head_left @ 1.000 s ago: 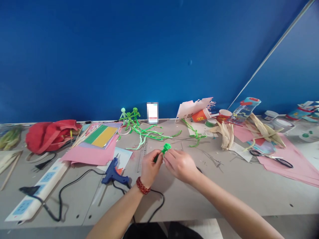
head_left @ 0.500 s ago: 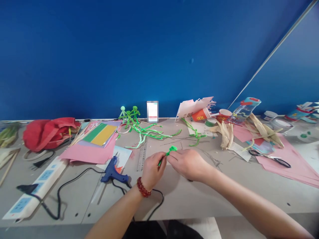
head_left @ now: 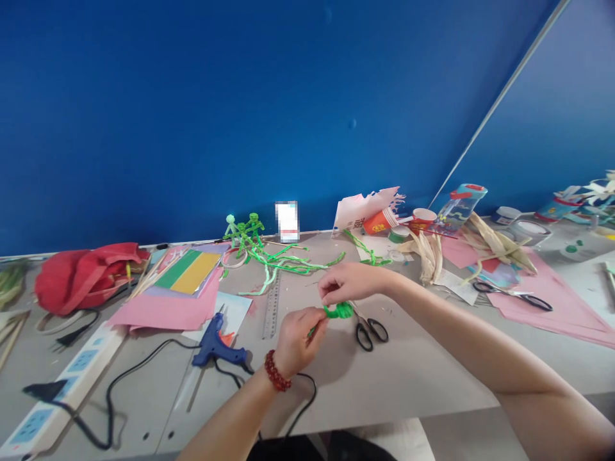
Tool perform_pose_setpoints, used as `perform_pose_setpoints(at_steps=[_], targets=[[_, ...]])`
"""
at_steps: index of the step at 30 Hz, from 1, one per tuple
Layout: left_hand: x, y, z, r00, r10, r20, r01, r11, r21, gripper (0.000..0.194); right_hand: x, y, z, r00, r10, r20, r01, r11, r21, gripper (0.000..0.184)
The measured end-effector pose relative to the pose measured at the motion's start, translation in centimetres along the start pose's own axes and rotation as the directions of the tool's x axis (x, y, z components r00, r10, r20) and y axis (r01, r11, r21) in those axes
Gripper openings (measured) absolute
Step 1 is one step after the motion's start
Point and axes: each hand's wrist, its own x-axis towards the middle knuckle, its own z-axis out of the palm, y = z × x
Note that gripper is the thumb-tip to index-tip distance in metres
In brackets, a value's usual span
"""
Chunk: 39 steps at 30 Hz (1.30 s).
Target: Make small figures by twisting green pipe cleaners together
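My left hand (head_left: 302, 336), with a red beaded bracelet at its wrist, pinches a coiled green pipe cleaner (head_left: 342, 310). A short end shows below its fingers. My right hand (head_left: 353, 282) is bent over the same piece from above, fingers curled together with their tips at its upper edge; its exact grip is partly hidden. Just to the right, a pair of black-handled scissors (head_left: 371, 330) lies on the table, its blades partly behind the coil. Green pipe-cleaner figures (head_left: 247, 227) stand near the wall, with loose green strands (head_left: 283, 262) before them.
A blue glue gun (head_left: 216, 342) with a black cord lies left of my hands, near a ruler (head_left: 271, 314) and a power strip (head_left: 62, 384). Pink paper (head_left: 158, 307), a red bag (head_left: 86, 275), paper cups (head_left: 379, 222), dried husks (head_left: 427, 259) and second scissors (head_left: 514, 294) lie around.
My right hand has lifted and arched over the pipe cleaner, while the coil has moved lower and slightly right. The scissors beside it now show. The view has shifted slightly.
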Motion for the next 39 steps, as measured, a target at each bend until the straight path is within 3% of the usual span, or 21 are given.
perform_pose_setpoints(at_steps=[3,7,9,11,13,18,21,24,27,31,34,39], targets=[[-0.1,0.1,-0.4,0.996,-0.028,-0.081,0.021,0.996,-0.086,0.016,0.8,1.7,-0.3,0.985,-0.103,0.137,0.051,0.94,0.336,0.016],[-0.3,-0.1,-0.5,0.976,-0.115,-0.186,0.091,0.987,-0.133,0.021,1.0,3.2,2.4,0.983,-0.155,0.101,0.067,0.806,0.588,0.023],[-0.4,-0.3,-0.4,0.953,-0.205,-0.221,0.174,0.973,-0.151,0.023,0.7,3.2,4.3,0.988,-0.143,-0.048,0.14,0.747,0.65,0.027],[-0.4,-0.6,-0.3,0.926,-0.296,-0.236,0.259,0.95,-0.177,0.026,0.4,2.7,6.2,0.975,-0.074,-0.211,0.192,0.76,0.62,0.026],[-0.3,-0.8,-0.3,0.905,-0.354,-0.235,0.311,0.928,-0.204,0.028,0.4,2.0,7.9,0.915,0.017,-0.403,0.236,0.787,0.57,0.028],[0.1,-0.9,-0.3,0.883,-0.405,-0.239,0.357,0.908,-0.219,0.029,1.3,0.4,11.2,0.741,0.172,-0.649,0.329,0.75,0.573,0.031],[0.2,-0.9,-0.2,0.877,-0.416,-0.241,0.376,0.906,-0.195,0.027,1.6,0.0,12.4,0.634,0.134,-0.762,0.274,0.882,0.384,0.027],[0.2,-0.8,-0.2,0.892,-0.389,-0.233,0.351,0.918,-0.186,0.024,1.3,0.1,12.8,0.523,-0.072,-0.849,0.12,0.993,-0.01,0.023],[0.2,-0.8,-0.1,0.907,-0.363,-0.213,0.324,0.925,-0.197,0.024,0.8,0.3,12.7,0.469,-0.273,-0.84,-0.008,0.95,-0.313,0.023],[0.2,-0.8,-0.1,0.912,-0.372,-0.174,0.33,0.916,-0.227,0.025,0.6,0.4,12.7,0.422,-0.361,-0.831,-0.091,0.895,-0.436,0.02],[0.2,-0.9,0.0,0.908,-0.387,-0.162,0.347,0.909,-0.232,0.027,0.5,0.4,12.5,0.419,-0.373,-0.828,-0.115,0.883,-0.456,0.019],[0.2,-0.8,0.0,0.91,-0.395,-0.126,0.361,0.904,-0.231,0.029,-0.3,0.5,10.9,0.553,-0.45,-0.702,-0.078,0.81,-0.581,0.025]])
